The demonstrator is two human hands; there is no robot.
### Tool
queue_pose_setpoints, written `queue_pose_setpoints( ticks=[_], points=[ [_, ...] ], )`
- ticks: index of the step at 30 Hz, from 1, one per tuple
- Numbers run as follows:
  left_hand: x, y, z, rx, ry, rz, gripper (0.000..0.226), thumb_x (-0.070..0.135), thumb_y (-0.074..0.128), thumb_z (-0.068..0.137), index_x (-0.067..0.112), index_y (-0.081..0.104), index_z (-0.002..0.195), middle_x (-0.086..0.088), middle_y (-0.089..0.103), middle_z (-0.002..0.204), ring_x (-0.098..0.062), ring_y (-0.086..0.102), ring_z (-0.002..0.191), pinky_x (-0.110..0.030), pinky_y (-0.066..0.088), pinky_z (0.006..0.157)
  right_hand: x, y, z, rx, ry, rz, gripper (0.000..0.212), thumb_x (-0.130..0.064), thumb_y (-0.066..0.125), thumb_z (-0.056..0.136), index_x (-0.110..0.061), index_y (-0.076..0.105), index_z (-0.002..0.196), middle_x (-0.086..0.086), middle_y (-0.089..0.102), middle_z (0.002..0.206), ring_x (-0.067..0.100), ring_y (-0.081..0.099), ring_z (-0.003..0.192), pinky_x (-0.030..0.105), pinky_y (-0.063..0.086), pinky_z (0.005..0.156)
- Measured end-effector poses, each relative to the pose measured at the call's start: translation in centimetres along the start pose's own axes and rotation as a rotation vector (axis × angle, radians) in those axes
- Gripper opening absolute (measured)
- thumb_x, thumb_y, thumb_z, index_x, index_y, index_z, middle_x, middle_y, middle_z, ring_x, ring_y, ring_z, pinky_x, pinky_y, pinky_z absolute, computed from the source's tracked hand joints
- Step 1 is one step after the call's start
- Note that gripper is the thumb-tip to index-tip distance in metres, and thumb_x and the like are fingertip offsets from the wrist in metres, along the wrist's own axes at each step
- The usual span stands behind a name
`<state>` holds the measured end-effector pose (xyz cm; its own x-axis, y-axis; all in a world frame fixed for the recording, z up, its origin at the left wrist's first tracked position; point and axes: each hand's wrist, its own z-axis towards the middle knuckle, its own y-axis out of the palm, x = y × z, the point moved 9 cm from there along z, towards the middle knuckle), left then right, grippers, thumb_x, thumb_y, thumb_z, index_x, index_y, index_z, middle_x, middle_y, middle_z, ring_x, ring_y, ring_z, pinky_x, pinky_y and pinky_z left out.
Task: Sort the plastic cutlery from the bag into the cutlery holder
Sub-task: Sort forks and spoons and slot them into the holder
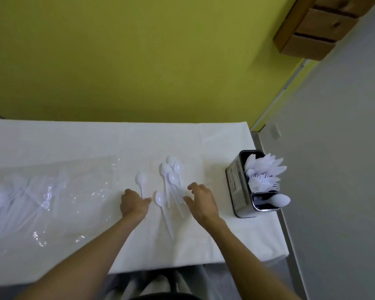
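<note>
Several white plastic spoons (171, 176) lie in a loose pile on the white table (74, 139). One spoon (140, 179) lies apart to the left, another (163, 207) nearer me. My left hand (133, 204) rests over the handle of the left spoon, fingers curled down; whether it grips the handle I cannot tell. My right hand (200, 200) hovers with spread, relaxed fingers over the pile's handles and holds nothing. The metal cutlery holder (236, 187) stands at the right table edge, with knives, forks and a spoon in separate compartments. The clear plastic bag (41, 191) with more cutlery lies at the left.
A yellow wall rises behind the table. Wooden drawers (320, 27) hang at the top right. The grey floor runs along the table's right side. A dark chair edge (165, 296) shows below the table's near edge.
</note>
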<state>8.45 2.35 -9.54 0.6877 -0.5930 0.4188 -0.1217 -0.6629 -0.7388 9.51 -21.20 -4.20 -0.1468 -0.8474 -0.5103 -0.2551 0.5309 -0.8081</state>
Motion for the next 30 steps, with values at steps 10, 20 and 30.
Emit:
queue_pose_setpoints(
  ticks=[10, 20, 30],
  points=[
    [-0.6, 2.3, -4.3, -0.246, 0.083, -0.045, 0.021, 0.024, 0.060, 0.073, 0.015, 0.055, 0.055, -0.004, 0.055, 0.056, -0.019, 0.053, 0.051, -0.027, 0.042, 0.052, -1.3, 3.0, 3.8, -0.017, 0.121, -0.004, 0.040, -0.030, 0.061, 0.093, -0.008, 0.045, 0.124, 0.009, 0.052, 0.118, 0.027, 0.052, 0.108, 0.036, 0.050, 0.087],
    [1.5, 4.8, -4.7, -0.201, 0.206, 0.025, 0.027, 0.034, 0.065, 0.078, 0.011, 0.053, 0.077, -0.008, 0.061, 0.085, -0.025, 0.062, 0.078, -0.027, 0.037, 0.054, 1.8, 2.1, 5.0, -0.067, 0.305, 0.180, 0.020, -0.020, 0.060, 0.089, -0.005, 0.057, 0.102, 0.005, 0.060, 0.089, 0.023, 0.058, 0.081, 0.031, 0.047, 0.070],
    [0.9, 1.9, -1.2, -0.091, 0.066, -0.207, 0.022, 0.026, 0.061, 0.087, 0.008, 0.053, 0.079, -0.010, 0.068, 0.082, -0.028, 0.069, 0.076, -0.033, 0.049, 0.065, 1.3, 0.3, 6.7, 0.046, 0.278, 0.288, 0.018, -0.023, 0.068, 0.086, -0.013, 0.054, 0.089, 0.001, 0.060, 0.082, 0.023, 0.060, 0.079, 0.028, 0.046, 0.069]
  ],
)
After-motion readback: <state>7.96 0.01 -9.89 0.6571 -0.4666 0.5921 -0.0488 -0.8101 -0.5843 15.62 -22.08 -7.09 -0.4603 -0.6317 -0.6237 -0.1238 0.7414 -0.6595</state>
